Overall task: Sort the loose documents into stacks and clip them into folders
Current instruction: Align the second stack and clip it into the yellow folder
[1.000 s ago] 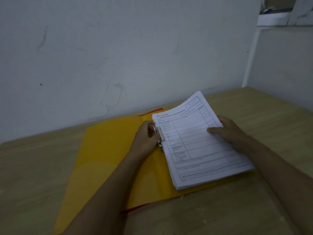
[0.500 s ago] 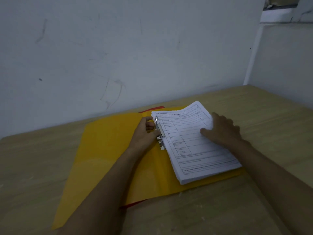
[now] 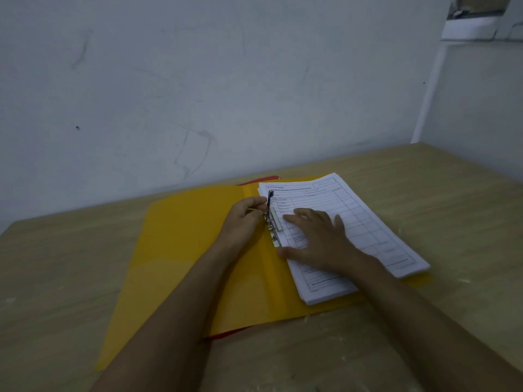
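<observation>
- The yellow folder [image 3: 198, 250] lies open and flat on the wooden table [image 3: 452, 193]; I place everything else by it.
- The stack of documents [image 3: 368, 222] sits on the folder's right half, printed forms facing up, its left edge against the spine.
- The metal clip [image 3: 273, 222] runs along that left edge, beside the fold, with its dark lever standing upright at the far end.
- My left hand [image 3: 243, 219] is over the folder's left half, just beside the spine, fingers curled in and pinching the clip.
- My right hand [image 3: 319, 239] lies flat on the stack with fingers straight and spread, pressing the paper down close to the clip; the thumb reaches the stack's left edge.
- A red folder [image 3: 226, 333] peeks out from under the yellow folder at its near and far edges.
</observation>
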